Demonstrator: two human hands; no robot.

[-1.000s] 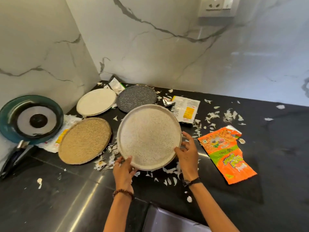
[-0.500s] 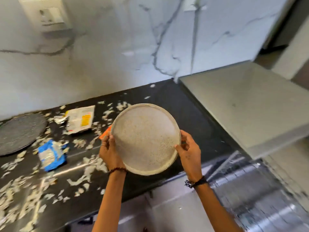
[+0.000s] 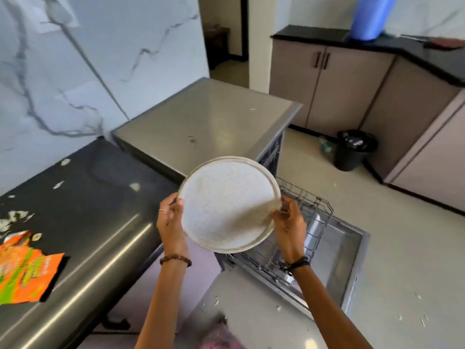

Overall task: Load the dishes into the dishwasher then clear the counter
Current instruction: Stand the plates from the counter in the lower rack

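Observation:
A round white speckled plate [image 3: 226, 205] is held in the air with both hands. My left hand [image 3: 171, 220] grips its left rim and my right hand [image 3: 289, 222] grips its right rim. The plate hovers over the pulled-out wire rack [image 3: 312, 222] of the open dishwasher [image 3: 347, 253], whose door lies flat below. The dishwasher's grey steel top [image 3: 208, 122] is just behind the plate. The black counter [image 3: 83, 210] lies to the left.
An orange snack wrapper [image 3: 25, 270] and white paper scraps [image 3: 63, 183] lie on the counter. A black bin [image 3: 356, 149] stands on the floor by beige cabinets [image 3: 352, 86]. A blue container [image 3: 372, 16] sits on the far counter. Scraps dot the floor.
I have lifted the plate off the counter and swung right with it. It now hangs over the dishwasher rack; the other plates have left the view.

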